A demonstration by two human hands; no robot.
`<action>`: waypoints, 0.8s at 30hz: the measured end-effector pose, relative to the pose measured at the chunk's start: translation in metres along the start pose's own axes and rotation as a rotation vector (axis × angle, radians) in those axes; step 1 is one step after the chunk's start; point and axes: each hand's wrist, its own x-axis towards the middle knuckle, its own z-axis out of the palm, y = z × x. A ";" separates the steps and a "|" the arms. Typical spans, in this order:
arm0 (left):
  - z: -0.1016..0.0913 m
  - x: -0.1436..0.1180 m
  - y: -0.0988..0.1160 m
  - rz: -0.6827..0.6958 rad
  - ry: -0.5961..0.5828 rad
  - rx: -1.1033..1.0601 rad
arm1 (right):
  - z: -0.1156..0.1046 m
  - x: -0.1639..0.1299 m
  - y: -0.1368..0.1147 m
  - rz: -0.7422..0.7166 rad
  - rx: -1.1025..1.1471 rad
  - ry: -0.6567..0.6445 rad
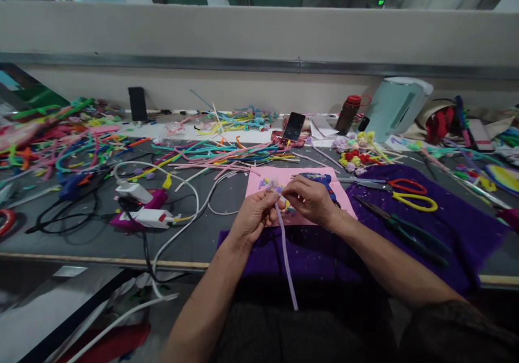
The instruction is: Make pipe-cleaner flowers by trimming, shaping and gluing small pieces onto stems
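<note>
both hands, left hand (252, 217) and right hand (308, 199), pinch a lilac pipe cleaner (286, 255).

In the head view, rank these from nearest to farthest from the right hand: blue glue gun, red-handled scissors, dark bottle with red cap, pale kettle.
From the right hand:
1. Blue glue gun, just behind the hand, on the pink sheet.
2. Red-handled scissors, to the right, on the purple cloth.
3. Dark bottle with red cap, at the back by the wall.
4. Pale kettle, back right, beyond the bottle.
</note>
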 end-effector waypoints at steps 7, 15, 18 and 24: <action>0.002 -0.001 0.002 0.048 0.119 -0.050 | -0.005 0.003 0.003 0.417 0.344 0.053; 0.001 0.001 0.001 0.046 0.072 -0.116 | 0.009 0.003 -0.003 0.747 0.880 0.044; 0.001 0.002 -0.001 0.051 0.049 -0.140 | 0.016 0.001 -0.008 0.754 0.942 0.069; 0.002 0.002 -0.002 0.001 0.019 -0.104 | 0.019 0.001 -0.014 0.735 0.929 0.100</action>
